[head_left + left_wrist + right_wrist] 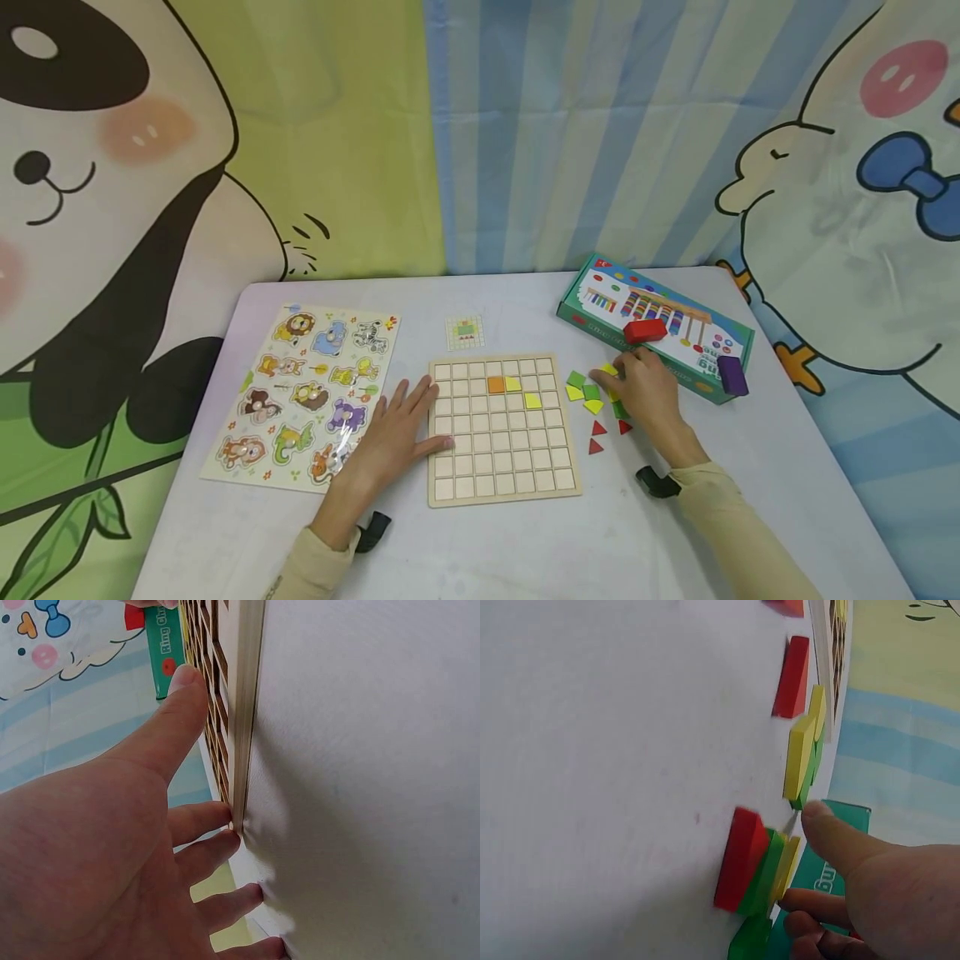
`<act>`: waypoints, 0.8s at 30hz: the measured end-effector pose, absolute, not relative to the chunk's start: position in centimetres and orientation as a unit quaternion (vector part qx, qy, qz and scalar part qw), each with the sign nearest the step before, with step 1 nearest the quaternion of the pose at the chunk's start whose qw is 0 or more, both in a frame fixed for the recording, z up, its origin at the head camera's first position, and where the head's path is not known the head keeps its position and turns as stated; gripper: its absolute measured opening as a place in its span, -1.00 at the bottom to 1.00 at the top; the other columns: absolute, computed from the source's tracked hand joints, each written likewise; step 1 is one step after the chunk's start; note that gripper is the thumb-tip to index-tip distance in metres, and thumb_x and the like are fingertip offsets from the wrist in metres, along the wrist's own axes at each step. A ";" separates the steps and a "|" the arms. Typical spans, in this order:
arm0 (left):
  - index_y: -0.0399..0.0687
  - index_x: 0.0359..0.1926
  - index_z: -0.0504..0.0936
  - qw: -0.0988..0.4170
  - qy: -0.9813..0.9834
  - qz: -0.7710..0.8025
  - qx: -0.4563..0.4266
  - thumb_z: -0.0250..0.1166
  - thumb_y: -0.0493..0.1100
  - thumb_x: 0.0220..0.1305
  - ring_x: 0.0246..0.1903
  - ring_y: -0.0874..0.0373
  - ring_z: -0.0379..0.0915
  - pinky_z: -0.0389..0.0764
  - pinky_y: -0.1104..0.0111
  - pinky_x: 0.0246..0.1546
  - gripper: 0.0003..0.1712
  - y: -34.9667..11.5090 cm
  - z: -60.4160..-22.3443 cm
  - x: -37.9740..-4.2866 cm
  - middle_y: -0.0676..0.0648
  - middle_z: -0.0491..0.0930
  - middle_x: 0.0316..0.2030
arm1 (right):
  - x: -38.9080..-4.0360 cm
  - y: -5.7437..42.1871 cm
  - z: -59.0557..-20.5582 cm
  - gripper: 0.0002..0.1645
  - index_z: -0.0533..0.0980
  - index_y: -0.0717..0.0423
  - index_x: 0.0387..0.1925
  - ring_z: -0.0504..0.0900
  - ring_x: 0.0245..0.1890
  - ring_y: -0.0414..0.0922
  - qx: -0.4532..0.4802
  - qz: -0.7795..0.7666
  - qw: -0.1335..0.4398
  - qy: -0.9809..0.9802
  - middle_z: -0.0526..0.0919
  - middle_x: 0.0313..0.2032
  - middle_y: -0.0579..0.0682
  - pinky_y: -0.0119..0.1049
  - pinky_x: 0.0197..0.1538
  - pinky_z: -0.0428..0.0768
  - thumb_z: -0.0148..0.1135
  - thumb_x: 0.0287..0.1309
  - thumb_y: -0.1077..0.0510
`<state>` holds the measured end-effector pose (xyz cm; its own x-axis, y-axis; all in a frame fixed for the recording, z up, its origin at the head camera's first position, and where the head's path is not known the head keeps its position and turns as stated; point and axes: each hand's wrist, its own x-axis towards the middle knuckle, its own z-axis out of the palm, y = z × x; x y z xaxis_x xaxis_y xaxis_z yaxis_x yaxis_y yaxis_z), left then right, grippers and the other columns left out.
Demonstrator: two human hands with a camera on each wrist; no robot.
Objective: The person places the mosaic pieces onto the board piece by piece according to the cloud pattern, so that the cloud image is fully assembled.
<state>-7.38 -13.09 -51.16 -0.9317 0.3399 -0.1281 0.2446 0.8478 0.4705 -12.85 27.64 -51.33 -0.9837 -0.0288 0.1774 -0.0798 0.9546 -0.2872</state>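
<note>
A wooden grid board (498,463) lies in the middle of the table, with an orange square (496,385) and two yellow squares (532,401) in its upper cells. My left hand (397,433), fingers spread, rests at the board's left edge; in the left wrist view its fingertips touch the frame (241,750). Right of the board, my right hand (647,390) is over a loose group of yellow and green tiles (592,392). The right wrist view shows a fingertip at a yellow tile (786,870), thumb held apart. Red triangles (596,446) lie nearer me.
A small pattern card (465,332) lies behind the board. At back right stands a green toy box (600,325) bearing a red block (645,331) and a purple block (732,376). An animal puzzle sheet (300,417) lies on the left, partly under my left hand.
</note>
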 end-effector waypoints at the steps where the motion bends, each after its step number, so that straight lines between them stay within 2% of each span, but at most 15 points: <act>1: -0.02 0.59 0.13 0.104 0.955 0.230 0.153 0.34 0.34 0.22 0.59 -0.28 -0.21 -0.10 -0.32 0.51 0.09 -13.1 -51.1 -7.4 -0.10 0.00 0.61 | -12.9 27.5 -51.3 -0.44 0.71 0.28 -0.27 0.53 -0.35 0.03 0.027 0.145 0.091 -0.985 0.61 -0.33 0.13 -0.06 -0.31 0.60 0.54 0.05 -0.18; 9: -0.03 0.59 0.13 0.102 0.957 0.220 0.158 0.33 0.34 0.23 0.59 -0.28 -0.20 -0.07 -0.32 0.50 0.09 -13.1 -51.0 -7.3 -0.11 -0.01 0.61 | -13.3 26.6 -51.4 -0.60 0.71 0.26 -0.28 0.53 -0.33 0.05 0.041 0.135 0.099 -0.985 0.63 -0.35 0.13 -0.05 -0.28 0.59 0.55 0.08 -0.02; 17: -0.04 0.59 0.13 0.105 0.957 0.221 0.157 0.34 0.33 0.23 0.59 -0.28 -0.20 -0.08 -0.31 0.51 0.08 -13.1 -50.9 -7.3 -0.12 0.00 0.61 | -13.1 26.7 -51.2 -0.61 0.74 0.20 -0.30 0.52 -0.42 -0.02 0.086 0.153 0.143 -0.974 0.61 -0.40 0.05 -0.17 -0.41 0.50 0.58 0.02 -0.05; 24: -0.01 0.60 0.11 0.107 0.956 0.224 0.153 0.32 0.35 0.23 0.59 -0.27 -0.21 -0.11 -0.30 0.52 0.09 -13.2 -51.0 -7.3 -0.10 -0.01 0.61 | -12.2 24.9 -50.4 -0.65 0.73 0.16 -0.32 0.63 -0.32 -0.06 0.177 0.172 0.178 -0.953 0.68 -0.34 -0.01 -0.17 -0.36 0.64 0.62 -0.04 -0.01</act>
<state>-7.32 -13.20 -51.00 -0.9303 0.3402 -0.1371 0.2438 0.8527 0.4620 -12.17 24.91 -50.36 -0.8746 -0.2752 0.3993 -0.3976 0.8782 -0.2659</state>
